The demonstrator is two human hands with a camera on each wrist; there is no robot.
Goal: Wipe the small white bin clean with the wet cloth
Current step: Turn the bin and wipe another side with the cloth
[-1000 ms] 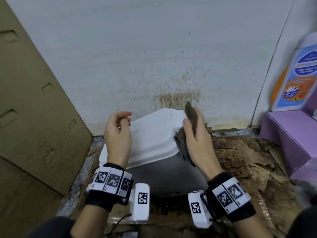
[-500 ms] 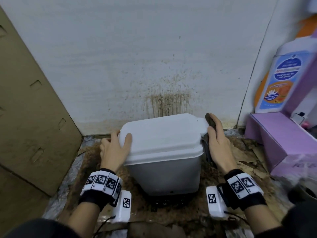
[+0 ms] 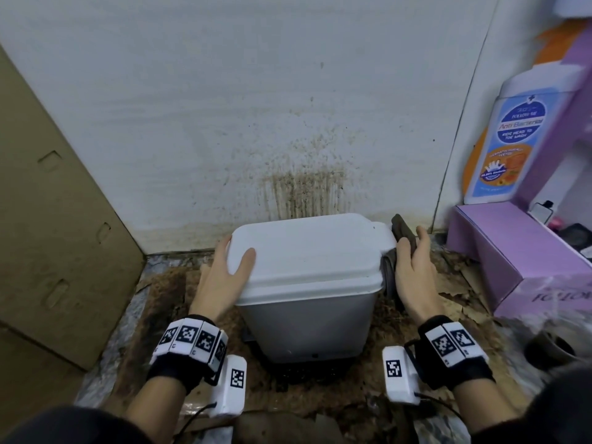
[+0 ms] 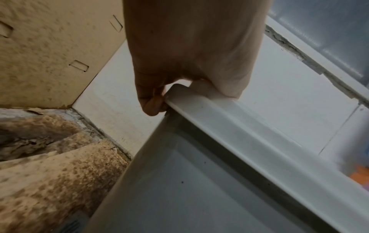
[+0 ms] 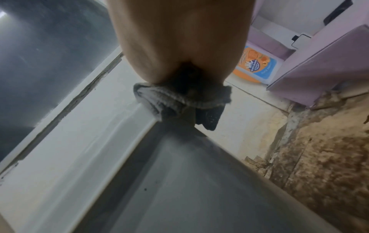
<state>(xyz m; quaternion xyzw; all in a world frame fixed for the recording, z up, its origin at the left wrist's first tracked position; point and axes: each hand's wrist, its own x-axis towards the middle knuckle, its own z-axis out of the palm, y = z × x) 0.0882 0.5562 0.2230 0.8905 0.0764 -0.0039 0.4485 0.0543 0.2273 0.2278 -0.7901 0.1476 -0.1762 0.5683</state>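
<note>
The small white bin (image 3: 307, 302) stands upright on the floor against the wall, its lid (image 3: 307, 248) down. My left hand (image 3: 224, 270) grips the lid's left edge, thumb on top, and in the left wrist view its fingers (image 4: 153, 102) curl round the lid's corner (image 4: 199, 100). My right hand (image 3: 411, 270) holds the dark wet cloth (image 3: 403, 232) and presses it against the right side of the lid. In the right wrist view the cloth (image 5: 179, 100) is bunched under my hand (image 5: 179, 39) at the rim of the bin (image 5: 179, 181).
A cardboard sheet (image 3: 48, 219) leans on the left. The wall behind carries a brown stain (image 3: 304, 193). A purple box (image 3: 512, 251) and a wash bottle (image 3: 512, 139) crowd the right. Stained, peeling cardboard (image 3: 464, 302) covers the floor; a dark round object (image 3: 551, 347) lies lower right.
The bin was tilted towards me with its lid facing up; it now stands upright. My left hand has moved to the lid's left edge and my right hand with the cloth to its right side.
</note>
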